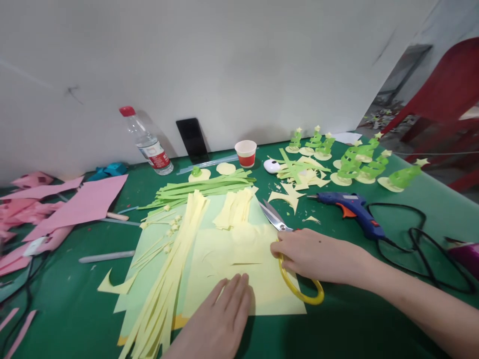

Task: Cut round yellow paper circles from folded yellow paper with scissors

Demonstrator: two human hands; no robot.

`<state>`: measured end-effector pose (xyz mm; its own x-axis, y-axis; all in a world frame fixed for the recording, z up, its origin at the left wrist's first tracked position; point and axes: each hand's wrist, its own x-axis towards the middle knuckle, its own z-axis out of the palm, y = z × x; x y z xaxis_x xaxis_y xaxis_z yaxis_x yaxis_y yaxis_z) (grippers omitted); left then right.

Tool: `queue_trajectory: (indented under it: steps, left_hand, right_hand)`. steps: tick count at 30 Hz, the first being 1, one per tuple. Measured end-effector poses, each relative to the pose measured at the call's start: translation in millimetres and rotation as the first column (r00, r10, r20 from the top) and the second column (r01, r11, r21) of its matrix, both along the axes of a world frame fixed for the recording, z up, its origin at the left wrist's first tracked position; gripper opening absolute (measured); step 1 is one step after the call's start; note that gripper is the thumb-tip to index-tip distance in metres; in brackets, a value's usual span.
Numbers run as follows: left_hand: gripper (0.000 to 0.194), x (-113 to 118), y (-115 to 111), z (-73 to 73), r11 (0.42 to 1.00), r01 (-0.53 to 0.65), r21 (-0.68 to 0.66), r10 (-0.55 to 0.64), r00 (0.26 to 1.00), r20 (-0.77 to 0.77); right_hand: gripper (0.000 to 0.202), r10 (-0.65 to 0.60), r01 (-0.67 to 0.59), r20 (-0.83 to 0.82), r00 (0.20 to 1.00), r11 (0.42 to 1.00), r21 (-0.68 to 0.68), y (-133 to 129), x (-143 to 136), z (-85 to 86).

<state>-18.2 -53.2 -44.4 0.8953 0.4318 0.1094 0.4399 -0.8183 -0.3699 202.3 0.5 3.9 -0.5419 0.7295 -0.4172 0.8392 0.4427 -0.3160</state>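
My left hand (224,314) lies flat on a pale yellow paper sheet (209,254), fingers stretched out and holding nothing. To its right, my right hand (303,252) has its fingers curled round the yellow-handled scissors (301,294), whose metal blades point away from me. Long pale yellow paper strips (168,284) run along the left of the sheet. Short yellow strips (235,208) lie at its top edge, below a bundle of green strips (194,187). Small yellow stars on thin strips (174,227) sit left of the long ones.
A blue glue gun (352,207) with a black cable lies right. Green spiral trees (350,164) stand behind it. Along the wall are a bottle (151,149), a phone (192,139) and a paper cup (246,153). Pink paper (82,204) is left, a red chair (441,89) far right.
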Motion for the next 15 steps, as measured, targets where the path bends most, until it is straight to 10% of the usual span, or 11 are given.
queue_trajectory:
  steps: [8,15]
  left_hand:
    - [0.033,10.2,6.9,-13.7,1.000,-0.009,-0.013,0.010,0.999,0.034]
    - [0.034,1.4,18.5,16.7,0.998,0.059,-0.003,-0.058,0.990,0.128]
  right_hand:
    - [0.017,0.051,-0.052,0.074,0.996,0.998,0.020,2.5,2.3,0.5]
    - [0.020,0.053,-0.053,0.078,0.996,0.999,0.004,3.9,2.4,1.1]
